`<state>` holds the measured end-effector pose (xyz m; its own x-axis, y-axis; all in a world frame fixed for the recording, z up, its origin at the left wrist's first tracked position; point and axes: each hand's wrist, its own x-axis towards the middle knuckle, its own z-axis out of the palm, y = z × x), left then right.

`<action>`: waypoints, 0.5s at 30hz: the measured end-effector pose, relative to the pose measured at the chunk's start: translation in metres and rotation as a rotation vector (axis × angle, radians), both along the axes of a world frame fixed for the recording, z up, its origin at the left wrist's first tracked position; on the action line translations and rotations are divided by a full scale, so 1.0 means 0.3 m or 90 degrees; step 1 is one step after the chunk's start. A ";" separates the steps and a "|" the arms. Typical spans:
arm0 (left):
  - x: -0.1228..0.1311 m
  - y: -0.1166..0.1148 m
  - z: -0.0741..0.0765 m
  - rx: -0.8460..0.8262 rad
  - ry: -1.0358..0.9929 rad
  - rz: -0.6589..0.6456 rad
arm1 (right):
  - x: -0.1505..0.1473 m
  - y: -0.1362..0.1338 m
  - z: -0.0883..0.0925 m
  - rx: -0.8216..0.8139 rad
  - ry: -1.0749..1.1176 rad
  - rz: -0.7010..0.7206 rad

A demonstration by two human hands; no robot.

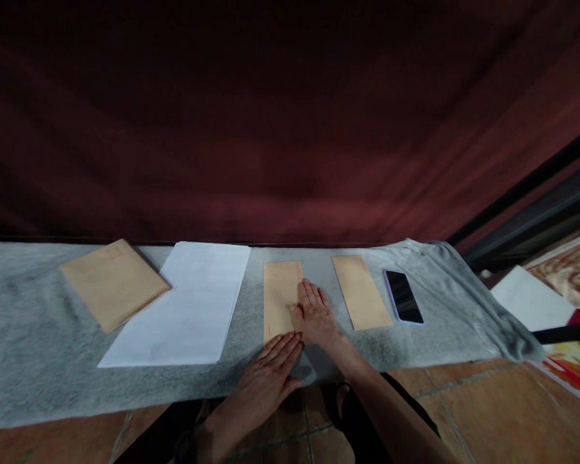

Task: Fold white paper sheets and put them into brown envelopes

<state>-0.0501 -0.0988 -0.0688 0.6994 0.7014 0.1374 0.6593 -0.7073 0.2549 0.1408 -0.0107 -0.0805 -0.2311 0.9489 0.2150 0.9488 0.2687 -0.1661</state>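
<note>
A brown paper envelope (280, 290) lies flat in front of me on the grey cloth. My right hand (316, 316) rests on its right side, fingers stretched forward and the thumb out. Across its near end lies my left hand (268, 374), palm down with the fingers straight and the thumb apart. Neither hand grips anything; the near right corner of the envelope is hidden under them. A second brown envelope (362, 293) lies slightly turned to the right of my right hand.
Left of the hands is a stack of white paper (188, 309), partly under a pile of brown envelopes (113, 280). A phone (404, 296) lies to the right. The grey cloth (38, 361) covers a narrow table before a dark red curtain (251, 161). Tiled floor (493, 412) shows below.
</note>
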 end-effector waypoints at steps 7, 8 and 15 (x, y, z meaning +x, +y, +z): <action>-0.019 0.055 0.004 0.052 0.045 0.036 | 0.000 0.002 -0.018 0.041 0.019 -0.034; -0.023 0.058 0.006 0.059 0.059 0.036 | 0.001 0.002 -0.019 0.042 0.018 -0.033; -0.029 0.069 0.015 0.096 0.112 0.020 | 0.001 0.006 -0.024 0.049 0.012 -0.028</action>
